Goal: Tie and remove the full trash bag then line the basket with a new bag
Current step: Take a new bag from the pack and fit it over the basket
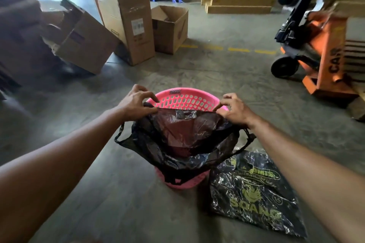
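Left hand [136, 102] pinches the far edge of the black bag [177, 144] at the left of the basket mouth; right hand [234, 109] pinches the same edge at the right, fingers curled onto the film. Between them the edge is stretched taut across the opening of the pink basket [185, 98], whose perforated far wall is bare above it. The near side of the bag is draped over the near rim and hangs down the outside; loop handles dangle on both flanks. The bag's pocket sags into the basket, with a small crumpled bit of silvery film near the stretched edge. Judgement: this is lining, roughly mid-step. To do it well, carry the stretched edge over the far rim evenly with both hands, fold it down outside, then press the pocket to the bottom so no air holds it up. Risk: thin film snagging or tearing on the rim. Just beside the basket, on the concrete floor [217, 69] to the right, lies a flat printed black bag [254, 193]. Cardboard boxes [126, 21] and an orange pallet truck [324, 49] stand well apart behind.
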The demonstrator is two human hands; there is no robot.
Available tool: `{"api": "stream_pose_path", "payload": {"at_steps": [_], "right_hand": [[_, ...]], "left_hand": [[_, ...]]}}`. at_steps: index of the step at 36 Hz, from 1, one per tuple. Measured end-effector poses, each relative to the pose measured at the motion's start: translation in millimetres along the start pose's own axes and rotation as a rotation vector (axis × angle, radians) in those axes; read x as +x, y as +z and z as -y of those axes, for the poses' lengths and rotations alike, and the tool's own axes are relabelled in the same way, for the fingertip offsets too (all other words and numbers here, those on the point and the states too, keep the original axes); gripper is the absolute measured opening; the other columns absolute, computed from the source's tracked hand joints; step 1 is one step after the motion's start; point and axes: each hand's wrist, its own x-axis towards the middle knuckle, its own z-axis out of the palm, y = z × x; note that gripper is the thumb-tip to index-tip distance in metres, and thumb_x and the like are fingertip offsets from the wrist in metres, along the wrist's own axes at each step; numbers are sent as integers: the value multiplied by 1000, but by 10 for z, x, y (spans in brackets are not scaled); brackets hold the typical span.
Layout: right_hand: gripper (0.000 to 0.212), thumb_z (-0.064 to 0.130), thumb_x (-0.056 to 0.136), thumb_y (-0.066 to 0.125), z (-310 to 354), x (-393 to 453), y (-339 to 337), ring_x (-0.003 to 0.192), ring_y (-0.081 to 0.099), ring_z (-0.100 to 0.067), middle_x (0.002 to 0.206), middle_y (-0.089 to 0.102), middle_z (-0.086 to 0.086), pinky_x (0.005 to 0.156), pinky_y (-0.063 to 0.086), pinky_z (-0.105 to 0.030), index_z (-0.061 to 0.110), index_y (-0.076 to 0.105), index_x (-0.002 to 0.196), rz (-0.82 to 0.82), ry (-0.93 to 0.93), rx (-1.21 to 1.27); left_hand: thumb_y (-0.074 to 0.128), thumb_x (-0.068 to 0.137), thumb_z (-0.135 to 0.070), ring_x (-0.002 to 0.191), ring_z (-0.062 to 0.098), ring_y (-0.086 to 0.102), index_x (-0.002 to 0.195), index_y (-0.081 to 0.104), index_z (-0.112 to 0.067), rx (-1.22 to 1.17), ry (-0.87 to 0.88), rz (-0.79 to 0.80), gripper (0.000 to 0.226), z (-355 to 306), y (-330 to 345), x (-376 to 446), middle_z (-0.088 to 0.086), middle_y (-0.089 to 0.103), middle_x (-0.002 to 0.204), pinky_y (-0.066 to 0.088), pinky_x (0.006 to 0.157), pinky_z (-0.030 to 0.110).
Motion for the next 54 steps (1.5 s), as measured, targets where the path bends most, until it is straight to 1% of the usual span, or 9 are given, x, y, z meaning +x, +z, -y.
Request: {"api": "stream_pose_path", "payload": {"at_steps": [5,8,13,28,34,41,45,49,54], "right_hand": [[23,25,91,67,36,105,82,147,34,-31,146,47,-24,111,31,-27,13,80,105,114,42,1],[5,19,81,79,12,135,102,117,60,-28,109,61,-8,89,40,-23,22,77,77,82,17,8],[25,29,83,79,-34,210,175,73,64,-14,74,69,4,76,48,-28,29,64,63,-65,63,94],[37,45,91,64,120,310,218,72,63,-28,70,67,-7,69,48,-36,13,61,74,-434,63,217],[42,45,87,71,118,428,220,72,58,-24,67,61,-2,67,38,-28,16,54,61,-388,134,194],[44,24,84,81,82,477,223,38,48,-8,41,53,7,42,38,-17,16,50,54,-131,344,656],[27,-5,87,70,19,436,275,39,57,-1,44,62,8,40,44,-14,7,60,65,-58,315,861],[10,-3,91,62,-171,356,397,53,69,-14,60,74,-2,50,57,-23,-2,69,84,-26,343,1080],[36,8,90,63,-413,244,568,79,69,-29,110,69,-26,86,59,-50,-3,63,124,-12,446,1155]], "left_hand": [[79,77,-42,134,17,40,100,73,-40,76,-12,155,24,-9,68,133,7,51,130,37,114,34],[82,75,-37,124,19,52,87,70,-40,66,30,126,18,40,84,161,6,59,123,44,106,32],[76,85,-29,102,28,63,96,72,-20,-23,30,-42,15,92,140,187,9,64,109,48,92,34],[66,89,-41,72,16,61,89,65,-19,-231,-71,-367,22,-100,86,217,-2,67,78,41,67,30],[73,84,-50,58,14,49,66,63,-17,-596,-290,-200,39,-71,128,285,-3,55,61,39,58,26],[75,87,-25,56,13,69,87,70,-1,-1017,-532,97,24,0,177,185,11,73,82,56,56,26],[69,92,-37,46,4,66,85,71,-12,-1109,-558,1,26,79,258,147,-6,72,57,49,43,16],[56,97,-30,65,18,73,86,71,-11,-1425,-560,82,27,320,368,8,5,76,73,60,64,27],[44,95,-28,60,24,73,72,74,-5,-1461,-652,102,45,441,441,-293,12,75,70,60,67,32]]}}
